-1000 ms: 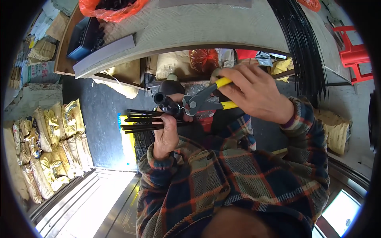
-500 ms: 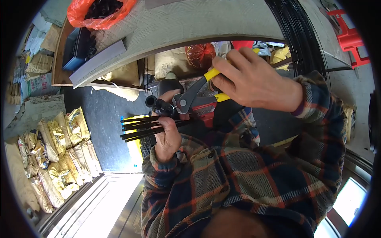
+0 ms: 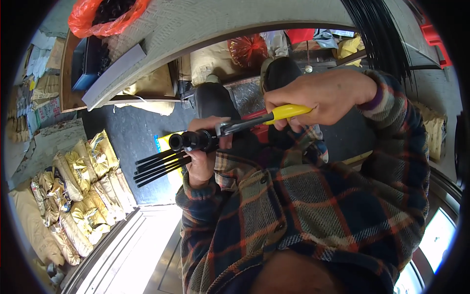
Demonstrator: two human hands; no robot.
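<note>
My left hand is closed around black ribbed tubular fittings, with one round open end turned toward the left. Several thin black rods stick out leftward from the same hand, below the fittings. In my right hand are pliers with yellow grips, their handles squeezed nearly together. The metal head of the pliers lies against the right end of the fittings, beside my left fingers. What the jaws bite on is hidden.
A grey workbench curves across the far side, with an orange-red plastic bag of black parts and a blue bin. Long black strands hang over its right end. Stacked wrapped packages lie on the left.
The pliers' handles have come from spread to nearly together as my right hand lowered. My left hand, with the fittings and rods, has shifted slightly left and nearer.
</note>
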